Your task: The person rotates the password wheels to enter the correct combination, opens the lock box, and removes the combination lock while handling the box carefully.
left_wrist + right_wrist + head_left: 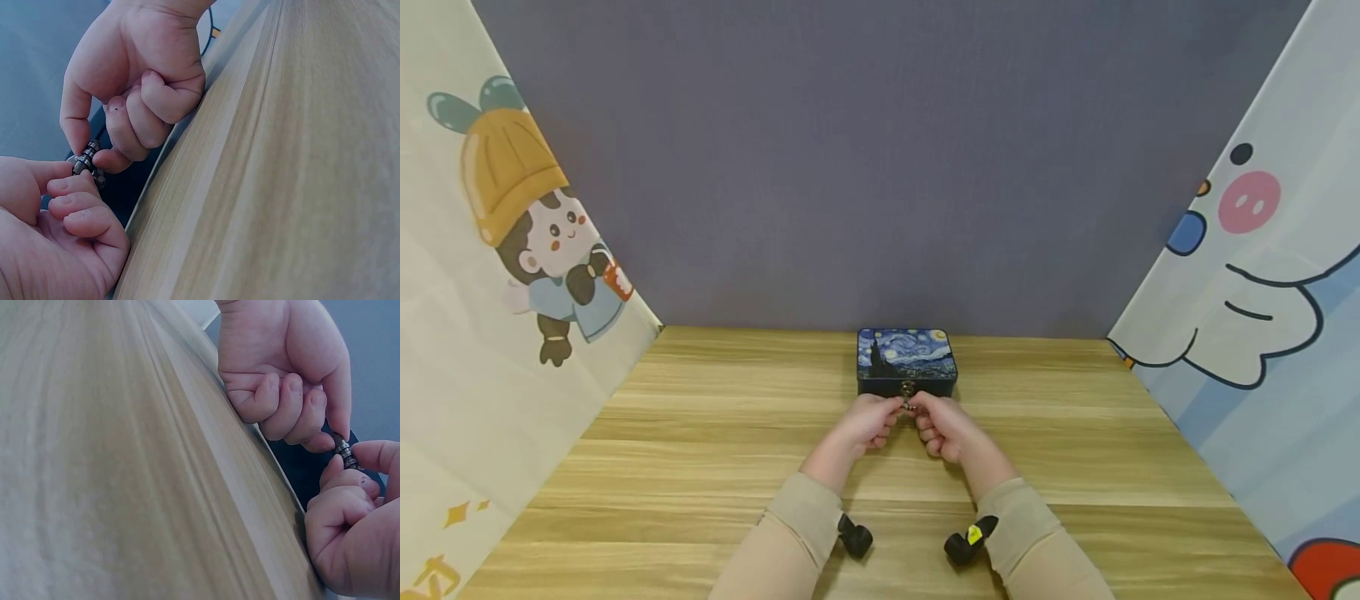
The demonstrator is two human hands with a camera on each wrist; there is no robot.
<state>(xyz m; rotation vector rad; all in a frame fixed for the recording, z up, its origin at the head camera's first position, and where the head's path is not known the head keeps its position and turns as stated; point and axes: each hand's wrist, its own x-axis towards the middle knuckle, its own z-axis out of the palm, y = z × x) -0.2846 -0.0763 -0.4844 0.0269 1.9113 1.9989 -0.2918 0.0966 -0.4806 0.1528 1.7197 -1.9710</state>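
Note:
A rectangular tin box (pixel 904 357) with a swirling blue night-sky picture on its lid lies shut on the table. At its front is a metal clasp (pixel 907 387), with a small combination padlock (pixel 86 159) just below it. My left hand (pixel 867 421) pinches one end of this lock between thumb and forefinger, its other fingers curled. From the other side, my right hand (pixel 946 429) pinches the opposite end the same way. Ridged number rings show between the fingertips in the right wrist view, but the digits are too small to read. The fingers hide much of the lock.
The box and both hands are over a wood-grain table (pixel 715 433). A grey panel (pixel 880 167) rises behind the table's far edge. Printed cartoon curtains hang at the left (pixel 445 292) and right (pixel 1300 350). A small black device sits on each wrist.

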